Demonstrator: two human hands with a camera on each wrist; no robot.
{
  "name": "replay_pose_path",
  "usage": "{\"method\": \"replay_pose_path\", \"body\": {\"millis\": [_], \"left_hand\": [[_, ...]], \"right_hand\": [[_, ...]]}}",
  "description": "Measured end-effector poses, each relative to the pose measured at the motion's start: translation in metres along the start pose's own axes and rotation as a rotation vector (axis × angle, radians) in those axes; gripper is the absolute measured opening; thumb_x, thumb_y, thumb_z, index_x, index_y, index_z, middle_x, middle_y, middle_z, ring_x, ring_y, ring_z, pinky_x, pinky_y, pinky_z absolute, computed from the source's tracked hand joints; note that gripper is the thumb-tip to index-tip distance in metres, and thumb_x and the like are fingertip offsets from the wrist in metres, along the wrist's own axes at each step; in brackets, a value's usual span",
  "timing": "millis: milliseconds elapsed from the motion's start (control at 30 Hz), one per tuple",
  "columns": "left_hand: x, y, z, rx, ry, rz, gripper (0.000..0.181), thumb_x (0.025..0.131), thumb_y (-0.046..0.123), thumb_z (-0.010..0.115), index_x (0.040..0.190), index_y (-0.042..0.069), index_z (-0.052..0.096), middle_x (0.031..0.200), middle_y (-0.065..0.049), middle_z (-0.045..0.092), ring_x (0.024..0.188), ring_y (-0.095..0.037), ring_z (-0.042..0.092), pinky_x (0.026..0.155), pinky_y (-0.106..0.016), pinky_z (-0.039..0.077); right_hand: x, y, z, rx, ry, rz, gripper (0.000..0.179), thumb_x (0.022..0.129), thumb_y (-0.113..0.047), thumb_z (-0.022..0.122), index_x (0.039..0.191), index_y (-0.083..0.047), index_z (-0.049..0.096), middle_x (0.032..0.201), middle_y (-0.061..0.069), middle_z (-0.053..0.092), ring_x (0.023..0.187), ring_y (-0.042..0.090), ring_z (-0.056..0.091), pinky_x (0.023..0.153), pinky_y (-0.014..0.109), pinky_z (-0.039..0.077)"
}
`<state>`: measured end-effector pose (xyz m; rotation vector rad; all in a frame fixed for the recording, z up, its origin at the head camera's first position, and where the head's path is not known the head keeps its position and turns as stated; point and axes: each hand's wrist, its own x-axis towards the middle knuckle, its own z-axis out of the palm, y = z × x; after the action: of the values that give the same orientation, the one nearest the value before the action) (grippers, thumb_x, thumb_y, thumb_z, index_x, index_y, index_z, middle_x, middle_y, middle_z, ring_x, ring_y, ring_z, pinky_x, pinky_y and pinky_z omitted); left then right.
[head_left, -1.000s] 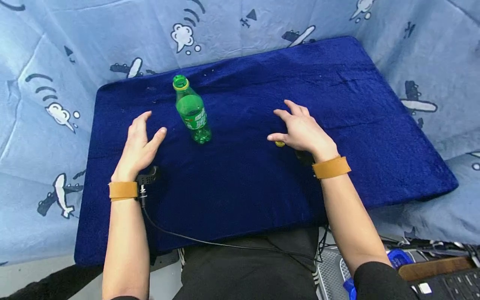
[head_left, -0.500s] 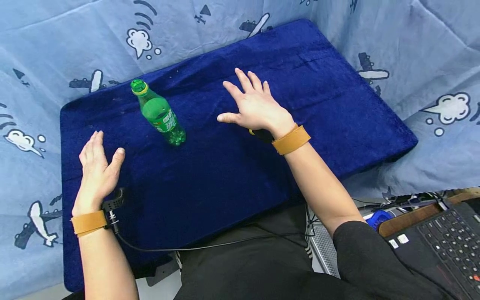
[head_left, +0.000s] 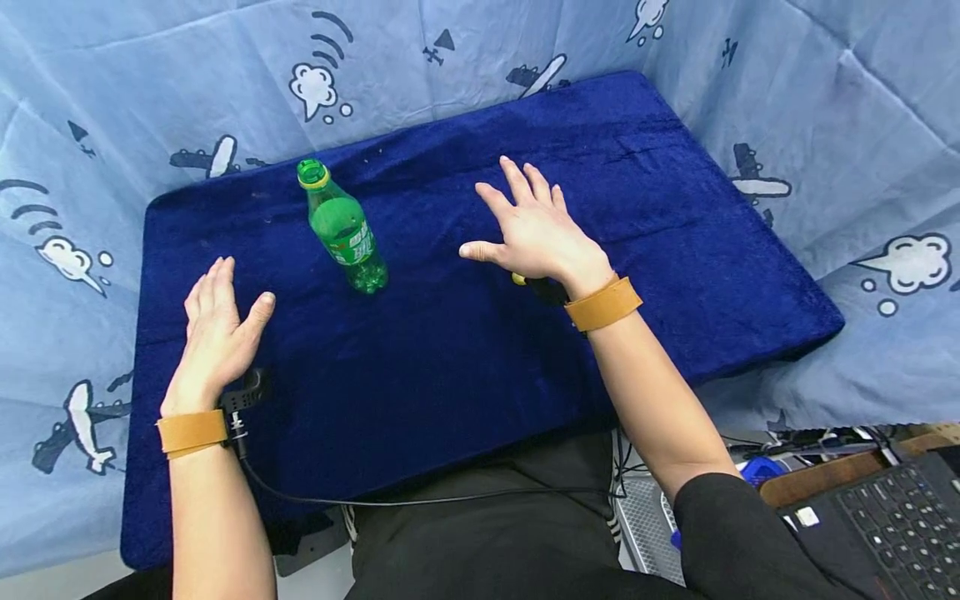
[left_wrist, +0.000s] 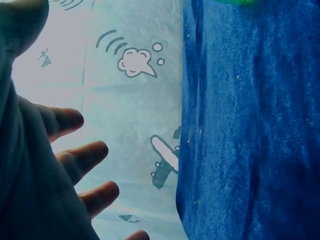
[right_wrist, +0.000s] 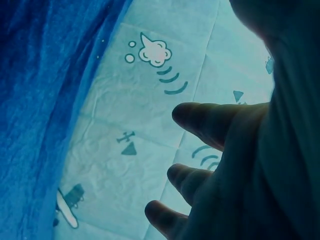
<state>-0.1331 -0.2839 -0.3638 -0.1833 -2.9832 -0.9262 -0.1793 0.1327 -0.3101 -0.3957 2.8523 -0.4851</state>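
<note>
A green plastic soda bottle (head_left: 347,227) stands upright without a cap on the dark blue cloth-covered table (head_left: 420,367), a yellow ring round its neck. Left of it, my left hand (head_left: 217,337) hovers over the table with straight fingers, its thumb held apart. My right hand (head_left: 536,233) is spread in the air to the right of the bottle, palm down and holding nothing. A small yellow object (head_left: 519,279) shows just below that hand, mostly hidden by it. In the left wrist view, a sliver of the green bottle (left_wrist: 237,1) appears at the top edge.
A light blue curtain (head_left: 420,75) printed with planes and clouds surrounds the table's back and sides. Both wrists wear tan straps, and a black cable (head_left: 420,502) runs across the front edge. A black laptop keyboard (head_left: 892,517) sits at the lower right.
The head view has shifted. My left hand has drawn a little farther from the bottle, its fingers straighter. My right hand's fingers have spread wider. The bottle stands in the same spot.
</note>
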Motion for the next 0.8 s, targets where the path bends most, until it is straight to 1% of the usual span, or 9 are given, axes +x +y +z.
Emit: {"method": "replay_pose_path", "body": {"millis": [133,200,367,467,667,800], "left_hand": [[-0.002,-0.001,0.001,-0.007,-0.022,0.0,0.078,0.107,0.04,0.046,0.163,-0.003,0.012,0.17,-0.03,0.009,0.155,-0.053,0.002,0.121,-0.071,0.007],[-0.005,-0.003,0.001,-0.008,-0.023,-0.005,0.079,0.107,0.04,0.046,0.163,-0.004,0.012,0.169,-0.03,0.009,0.154,-0.054,0.003,0.121,-0.071,0.008],[-0.012,-0.007,0.0,-0.01,-0.013,-0.014,0.077,0.107,0.038,0.045,0.162,-0.005,0.012,0.169,-0.031,0.009,0.154,-0.055,0.003,0.12,-0.073,0.009],[-0.013,-0.007,0.002,-0.021,-0.015,-0.005,0.077,0.107,0.038,0.045,0.163,-0.004,0.012,0.169,-0.03,0.008,0.154,-0.054,0.002,0.12,-0.074,0.008],[-0.012,-0.006,0.004,-0.036,0.002,0.023,0.077,0.107,0.037,0.045,0.163,-0.004,0.012,0.169,-0.03,0.008,0.155,-0.054,0.001,0.123,-0.069,0.005],[-0.017,-0.008,0.004,-0.043,0.008,0.007,0.076,0.108,0.036,0.044,0.162,-0.006,0.012,0.169,-0.031,0.008,0.154,-0.054,0.001,0.122,-0.07,0.005]], "right_hand": [[-0.002,-0.001,0.004,-0.001,-0.001,0.004,0.089,0.097,-0.067,0.056,0.166,-0.022,0.023,0.175,0.01,-0.01,0.16,0.04,-0.007,0.123,0.07,0.003],[-0.003,-0.002,0.005,-0.004,-0.011,-0.005,0.088,0.097,-0.067,0.056,0.166,-0.021,0.025,0.175,0.01,-0.009,0.16,0.041,-0.006,0.123,0.07,0.004],[-0.003,-0.007,0.008,-0.002,-0.026,-0.028,0.087,0.097,-0.067,0.056,0.165,-0.021,0.028,0.175,0.009,-0.009,0.16,0.042,-0.006,0.123,0.07,0.004],[-0.005,-0.007,0.008,-0.002,-0.032,-0.019,0.087,0.096,-0.067,0.057,0.165,-0.022,0.028,0.175,0.008,-0.009,0.16,0.041,-0.007,0.124,0.068,0.003],[-0.012,-0.004,0.006,-0.015,-0.032,-0.006,0.086,0.096,-0.067,0.058,0.164,-0.022,0.03,0.175,0.009,-0.008,0.16,0.042,-0.006,0.123,0.069,0.004],[-0.013,-0.006,0.007,-0.019,-0.042,-0.013,0.087,0.096,-0.068,0.057,0.164,-0.022,0.03,0.175,0.009,-0.009,0.16,0.042,-0.006,0.124,0.069,0.004]]}}
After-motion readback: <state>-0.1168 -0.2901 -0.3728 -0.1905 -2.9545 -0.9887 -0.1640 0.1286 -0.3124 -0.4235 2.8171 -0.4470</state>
